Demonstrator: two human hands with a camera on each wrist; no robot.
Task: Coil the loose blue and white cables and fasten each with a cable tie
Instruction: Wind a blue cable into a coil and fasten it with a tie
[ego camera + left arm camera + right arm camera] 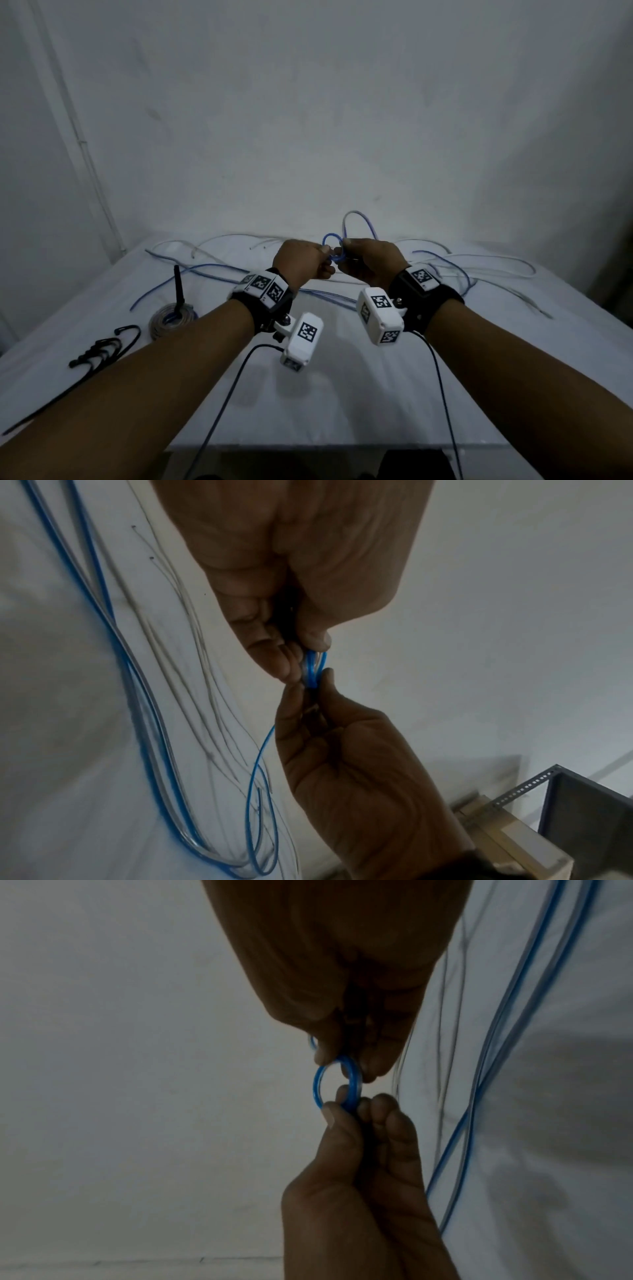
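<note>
A small coil of blue cable (330,236) is held up above the white table (342,404). My left hand (324,256) pinches its left side and my right hand (344,249) pinches its right side. In the left wrist view the coil (313,669) shows edge-on between my left hand (301,653) above and my right hand (310,687) below. From the right wrist it is a round blue ring (318,1085) between my right hand (347,1064) and my left hand (352,1107). Loose blue cable (212,267) and white cable (507,270) sprawl over the table's far half.
A finished pale coil (171,318) with an upright black tie (178,287) lies at the left. Several black cable ties (102,349) lie near the left front edge. A wall stands behind the table. A metal shelf frame (514,794) is beyond the table's right side.
</note>
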